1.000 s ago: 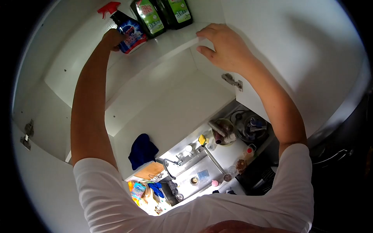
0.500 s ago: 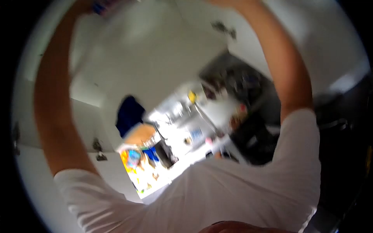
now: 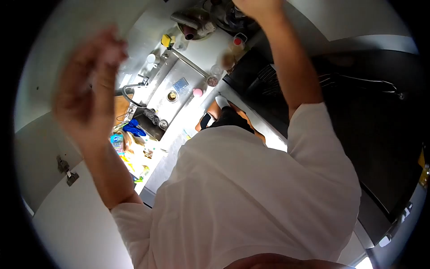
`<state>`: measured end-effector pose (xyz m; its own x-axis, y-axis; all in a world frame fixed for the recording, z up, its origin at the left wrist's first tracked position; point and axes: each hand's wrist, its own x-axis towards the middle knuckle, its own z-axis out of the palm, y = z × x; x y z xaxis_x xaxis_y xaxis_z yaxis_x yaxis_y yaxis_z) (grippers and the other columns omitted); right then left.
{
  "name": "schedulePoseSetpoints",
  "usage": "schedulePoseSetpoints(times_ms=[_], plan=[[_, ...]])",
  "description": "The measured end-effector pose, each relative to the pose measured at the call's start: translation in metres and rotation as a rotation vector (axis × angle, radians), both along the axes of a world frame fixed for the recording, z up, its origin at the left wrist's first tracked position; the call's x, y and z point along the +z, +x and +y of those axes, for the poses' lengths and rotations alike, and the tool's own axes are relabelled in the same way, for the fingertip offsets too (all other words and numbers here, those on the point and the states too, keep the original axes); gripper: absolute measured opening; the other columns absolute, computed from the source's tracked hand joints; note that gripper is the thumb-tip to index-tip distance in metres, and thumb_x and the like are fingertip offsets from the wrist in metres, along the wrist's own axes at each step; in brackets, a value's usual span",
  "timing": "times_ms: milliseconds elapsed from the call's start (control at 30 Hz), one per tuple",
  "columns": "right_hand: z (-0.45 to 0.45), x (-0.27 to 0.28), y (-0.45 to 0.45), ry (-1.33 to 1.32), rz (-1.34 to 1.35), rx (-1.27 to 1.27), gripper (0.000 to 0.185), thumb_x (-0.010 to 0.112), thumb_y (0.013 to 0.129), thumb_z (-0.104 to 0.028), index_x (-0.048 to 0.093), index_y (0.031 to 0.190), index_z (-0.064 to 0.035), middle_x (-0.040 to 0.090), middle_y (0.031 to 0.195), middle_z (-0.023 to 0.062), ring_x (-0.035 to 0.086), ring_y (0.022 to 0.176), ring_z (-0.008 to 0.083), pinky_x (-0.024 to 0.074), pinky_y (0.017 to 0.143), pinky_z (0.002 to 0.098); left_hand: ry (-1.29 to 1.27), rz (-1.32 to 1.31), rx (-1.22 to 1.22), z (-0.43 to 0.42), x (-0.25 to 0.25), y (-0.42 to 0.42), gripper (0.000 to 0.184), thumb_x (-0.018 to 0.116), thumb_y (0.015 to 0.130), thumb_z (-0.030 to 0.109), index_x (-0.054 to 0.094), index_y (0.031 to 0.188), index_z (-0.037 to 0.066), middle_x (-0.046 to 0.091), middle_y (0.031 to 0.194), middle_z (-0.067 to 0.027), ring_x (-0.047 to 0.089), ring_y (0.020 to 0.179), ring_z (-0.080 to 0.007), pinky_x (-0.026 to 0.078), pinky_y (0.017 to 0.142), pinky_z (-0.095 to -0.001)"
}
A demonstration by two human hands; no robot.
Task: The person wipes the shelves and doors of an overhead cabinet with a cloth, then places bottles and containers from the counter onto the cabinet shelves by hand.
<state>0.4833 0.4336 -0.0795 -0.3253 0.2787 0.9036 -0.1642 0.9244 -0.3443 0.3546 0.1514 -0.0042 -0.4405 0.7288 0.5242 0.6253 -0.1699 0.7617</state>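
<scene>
My left hand (image 3: 92, 76) is raised at the upper left, in front of the white cabinet, blurred by motion. Its fingers are bent, and nothing can be made out between them. At the top edge, only part of my right hand (image 3: 260, 6) shows, with its fingers cut off by the frame. Below and between my arms lies the metal sink (image 3: 181, 74) with its curved faucet (image 3: 126, 92). No spray bottle or green bottle is in view.
A pink round item (image 3: 197, 92) and a glass jar (image 3: 212, 81) stand by the sink. A yellow sponge (image 3: 166, 41) and a filled bowl (image 3: 197, 27) are behind it. Blue cloth (image 3: 134, 128) and packages lie left; a dark cooktop (image 3: 363, 116) is right.
The view has tipped down, so the shelf and bottles have left the frame. My left hand is off the spray bottle it touched and now appears lower. My right hand has moved to the top edge.
</scene>
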Motion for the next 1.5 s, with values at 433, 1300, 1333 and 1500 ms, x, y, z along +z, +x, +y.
schedulePoseSetpoints(times_ms=[433, 1300, 1333, 1500], plan=[[0.075, -0.474, 0.108, -1.250, -1.413, -0.316, 0.046, 0.063, 0.100, -0.032, 0.065, 0.134, -0.0021, 0.063, 0.137, 0.0234, 0.063, 0.120, 0.0385, 0.0506, 0.102, 0.0488, -0.777, -0.581, 0.548, -0.156, -0.165, 0.018, 0.031, 0.068, 0.102, 0.016, 0.066, 0.127, -0.003, 0.074, 0.103, -0.0071, 0.069, 0.087, -0.0116, 0.055, 0.080, -0.0266], [0.137, -0.556, 0.040, -0.739, -1.092, -0.196, 0.033, 0.060, 0.104, -0.037, 0.072, 0.120, -0.0102, 0.075, 0.104, 0.0165, 0.071, 0.092, 0.0360, 0.0575, 0.081, 0.0517, -0.952, -0.720, 0.548, -0.172, -0.225, 0.074, 0.032, 0.068, 0.101, 0.014, 0.065, 0.129, -0.003, 0.073, 0.107, -0.0105, 0.068, 0.093, -0.0133, 0.055, 0.081, -0.0267], [0.139, -0.558, 0.039, -0.774, -1.077, -0.190, 0.033, 0.061, 0.104, -0.033, 0.071, 0.122, -0.0068, 0.074, 0.109, 0.0172, 0.071, 0.098, 0.0351, 0.0563, 0.084, 0.0486, -0.958, -0.721, 0.545, -0.172, -0.226, 0.075, 0.032, 0.068, 0.101, 0.014, 0.065, 0.129, -0.003, 0.073, 0.107, -0.0105, 0.068, 0.093, -0.0133, 0.055, 0.081, -0.0267], [0.148, -0.593, 0.041, -0.839, -0.858, -0.203, 0.036, 0.064, 0.101, -0.025, 0.068, 0.130, -0.0045, 0.071, 0.121, 0.0214, 0.067, 0.115, 0.0392, 0.0529, 0.099, 0.0462, -1.038, -0.710, 0.469, -0.163, -0.228, 0.074, 0.032, 0.065, 0.101, 0.006, 0.063, 0.132, 0.000, 0.071, 0.112, -0.0109, 0.067, 0.097, -0.0136, 0.054, 0.085, -0.0273]])
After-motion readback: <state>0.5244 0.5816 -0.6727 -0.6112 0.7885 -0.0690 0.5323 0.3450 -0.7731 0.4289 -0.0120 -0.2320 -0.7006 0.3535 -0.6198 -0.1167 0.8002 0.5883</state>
